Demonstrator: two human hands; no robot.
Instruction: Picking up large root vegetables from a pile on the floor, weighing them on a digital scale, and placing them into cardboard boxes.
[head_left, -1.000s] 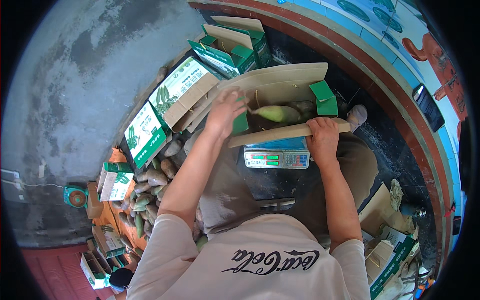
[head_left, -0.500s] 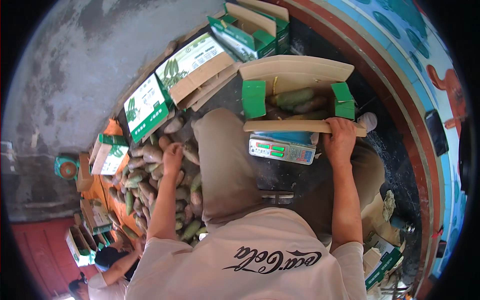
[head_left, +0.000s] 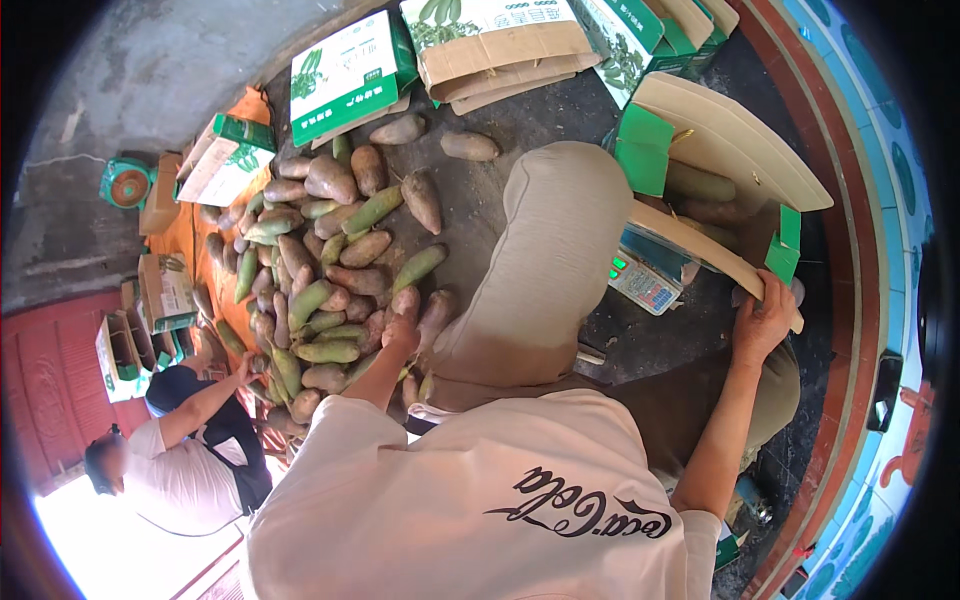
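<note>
Low over a heap of long green and brownish radishes point(head_left: 330, 350), my left hand point(head_left: 398, 335) has its fingers closed round one radish point(head_left: 405, 300). Another radish point(head_left: 437, 315) lies just right of that hand. To the right, my right hand point(head_left: 762, 318) grips the near cardboard flap point(head_left: 705, 248) of an open green-and-brown carton point(head_left: 750, 130). Several radishes point(head_left: 700, 185) lie inside the carton. It rests on a digital scale point(head_left: 645, 283) with a lit green display, partly hidden by the flap and my knee.
Printed cartons point(head_left: 345, 75) stand along the wall, with more open ones point(head_left: 640, 40) at the far right. A co-worker point(head_left: 200, 440) reaches into the heap from the left. An orange sheet point(head_left: 180, 240) lies under the heap's far side. A teal round device point(head_left: 127, 184) sits by the wall.
My view has turned toward the heap on the left. My left hand has gone from reaching over the radishes to gripping one. My right hand has stayed on the carton flap.
</note>
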